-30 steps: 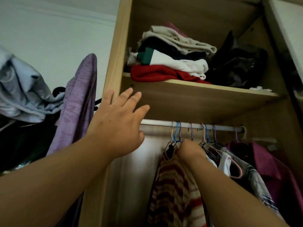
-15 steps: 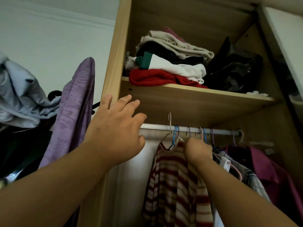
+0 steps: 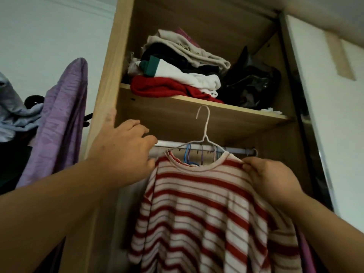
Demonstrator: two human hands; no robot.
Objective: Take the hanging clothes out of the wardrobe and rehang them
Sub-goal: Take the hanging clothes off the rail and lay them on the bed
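A red-and-white striped shirt (image 3: 212, 209) hangs on a pale wire hanger (image 3: 204, 133), lifted off the wardrobe rail (image 3: 234, 149) and held in front of it. My right hand (image 3: 269, 182) pinches the shirt's right shoulder over the hanger. My left hand (image 3: 124, 152) is at the shirt's left shoulder with curled fingers, thumb against the wardrobe's side panel (image 3: 106, 107); its grip on the shirt is hidden. Several coloured hanger hooks (image 3: 188, 154) stay on the rail behind the collar.
A shelf (image 3: 197, 113) above the rail carries folded clothes (image 3: 175, 75) and a black bag (image 3: 254, 85). A purple garment (image 3: 59, 123) and a grey-blue one (image 3: 13, 115) hang outside on the left. The wardrobe door edge (image 3: 307, 123) stands on the right.
The striped shirt came off the rail, turned to face me and rose with its hook above the rail. My right hand shifted to its shoulder; my left hand dropped toward the other shoulder.
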